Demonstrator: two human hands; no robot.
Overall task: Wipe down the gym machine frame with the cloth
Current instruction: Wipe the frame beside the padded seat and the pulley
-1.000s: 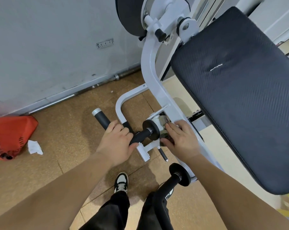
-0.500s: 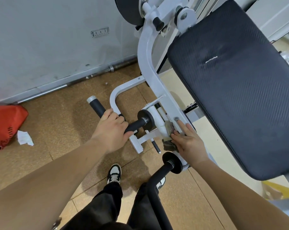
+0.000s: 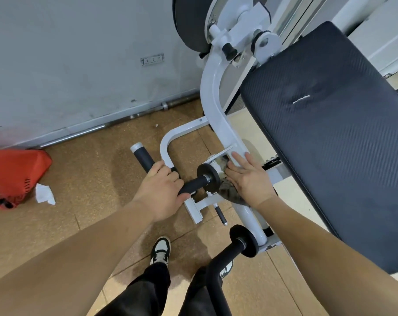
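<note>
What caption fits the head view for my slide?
Left hand grips the black handle while the right hand presses a cloth against the white frame.

One wide-angle cam, worn on the head. Looks steeply down, close over the machine frame [image 3: 213,99] and floor [image 3: 90,179].

The gym machine frame [image 3: 213,99] is a white, glossy painted tube. It comes down from a pivot at the top, bends, and runs low toward the floor. A thinner white tube [image 3: 165,153] branches from it to the left in a loop. The cloth [image 3: 230,193] is small, grey-brown and crumpled. It lies against the frame, touching the round black collar of the black handle [image 3: 194,184]. The right hand [image 3: 248,179] presses on it with flat fingers and covers most of it.
</note>
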